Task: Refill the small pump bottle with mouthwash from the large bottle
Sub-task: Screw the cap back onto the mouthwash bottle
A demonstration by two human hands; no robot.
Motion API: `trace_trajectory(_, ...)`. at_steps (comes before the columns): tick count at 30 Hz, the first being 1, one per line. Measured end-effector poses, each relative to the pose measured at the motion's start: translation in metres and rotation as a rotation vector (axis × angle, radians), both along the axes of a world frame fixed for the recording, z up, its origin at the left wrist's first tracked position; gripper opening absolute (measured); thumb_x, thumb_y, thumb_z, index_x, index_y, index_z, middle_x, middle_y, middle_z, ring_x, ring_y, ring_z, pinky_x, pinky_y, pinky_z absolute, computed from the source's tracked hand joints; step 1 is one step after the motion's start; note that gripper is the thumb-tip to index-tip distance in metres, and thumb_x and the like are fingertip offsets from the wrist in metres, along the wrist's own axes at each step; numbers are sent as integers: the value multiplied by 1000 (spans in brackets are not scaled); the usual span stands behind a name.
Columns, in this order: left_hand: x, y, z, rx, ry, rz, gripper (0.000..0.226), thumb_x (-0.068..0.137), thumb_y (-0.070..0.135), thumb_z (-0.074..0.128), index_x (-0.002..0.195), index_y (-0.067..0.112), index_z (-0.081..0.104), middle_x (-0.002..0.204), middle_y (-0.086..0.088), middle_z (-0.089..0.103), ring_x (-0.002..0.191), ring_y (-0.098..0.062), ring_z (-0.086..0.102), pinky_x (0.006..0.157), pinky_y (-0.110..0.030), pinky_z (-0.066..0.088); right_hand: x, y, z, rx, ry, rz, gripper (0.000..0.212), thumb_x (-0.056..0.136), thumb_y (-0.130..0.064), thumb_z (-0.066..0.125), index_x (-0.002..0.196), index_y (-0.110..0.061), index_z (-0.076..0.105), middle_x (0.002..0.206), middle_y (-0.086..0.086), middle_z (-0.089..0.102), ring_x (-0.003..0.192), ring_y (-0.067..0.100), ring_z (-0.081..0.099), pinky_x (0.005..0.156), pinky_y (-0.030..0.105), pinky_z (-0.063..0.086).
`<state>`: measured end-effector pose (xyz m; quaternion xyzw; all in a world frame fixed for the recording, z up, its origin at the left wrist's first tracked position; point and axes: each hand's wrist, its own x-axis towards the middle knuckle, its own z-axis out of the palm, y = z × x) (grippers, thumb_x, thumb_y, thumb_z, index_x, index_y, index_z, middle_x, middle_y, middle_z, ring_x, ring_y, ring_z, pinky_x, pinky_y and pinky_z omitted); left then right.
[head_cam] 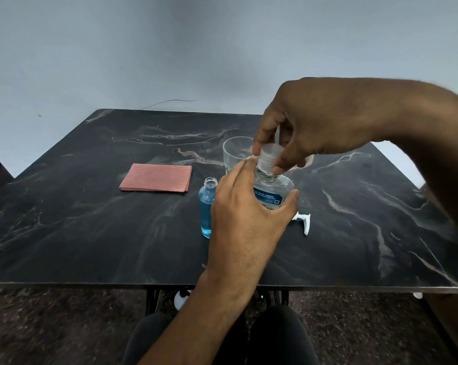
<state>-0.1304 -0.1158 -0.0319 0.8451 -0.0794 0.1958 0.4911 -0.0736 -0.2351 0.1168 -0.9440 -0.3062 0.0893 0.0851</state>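
Head view: both hands' grip on large bottle [271,192], label "99.9% GERMS".

Both hands on the large bottle, cap end up.

I see the left hand [245,214] wrapped around the large bottle [271,192] on the dark marble table [91,233], while the right hand [317,125] pinches its clear cap [268,156] from above. Just left of it stands the small pump bottle [207,206], open-necked and holding blue liquid. The white pump head [304,222] lies on the table to the right. A clear glass [237,154] sits behind, and a folded pink cloth [156,177] lies further left.
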Motion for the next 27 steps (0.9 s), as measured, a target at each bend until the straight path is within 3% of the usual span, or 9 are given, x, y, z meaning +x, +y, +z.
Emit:
trace_trajectory(3, 1, 1, 0, -1, -6, 6, 69, 80, 54, 79, 138, 21, 59, 130, 7, 63, 127, -11, 54, 106, -32, 48, -1, 1, 0, 2, -6, -24, 25, 69, -40, 85, 91, -31, 76, 58, -23, 69, 50, -2, 66, 43, 6, 40)
trace_trajectory(8, 2, 2, -1, 6, 0, 6, 70, 79, 56, 79, 135, 20, 60, 128, 5, 64, 125, -13, 56, 104, -34, 50, -4, 4, -1, -16, -33, -68, 28, 68, -49, 83, 85, -28, 78, 59, -12, 72, 50, 0, 67, 53, 21, 43)
trace_trajectory(19, 2, 2, -4, 5, -20, 12, 79, 77, 59, 78, 143, 21, 54, 137, 7, 59, 132, -10, 52, 107, -35, 50, -4, 4, -2, -34, -20, -68, 30, 69, -49, 82, 88, -27, 76, 58, -17, 70, 51, 0, 68, 52, 19, 43)
trace_trajectory(23, -1, 3, -4, 0, -27, 3, 83, 77, 55, 80, 146, 21, 51, 142, 7, 56, 135, -9, 49, 109, -34, 48, -3, 2, -3, -15, -14, -71, 27, 70, -48, 82, 89, -30, 75, 57, -20, 68, 50, -1, 67, 42, 7, 39)
trace_trajectory(25, -5, 4, -4, -18, -35, 4, 86, 76, 52, 82, 149, 23, 48, 149, 8, 52, 140, -6, 44, 114, -26, 43, -3, 2, -4, -1, -15, -69, 27, 70, -47, 83, 90, -30, 75, 57, -20, 68, 49, -1, 67, 40, 4, 37)
trace_trajectory(27, -11, 8, -3, -38, -70, 17, 85, 76, 49, 83, 150, 25, 48, 153, 12, 49, 142, 0, 40, 113, -9, 32, -2, 1, -6, 1, -15, -60, 27, 71, -47, 83, 91, -30, 75, 58, -20, 68, 50, -1, 67, 40, 4, 37)
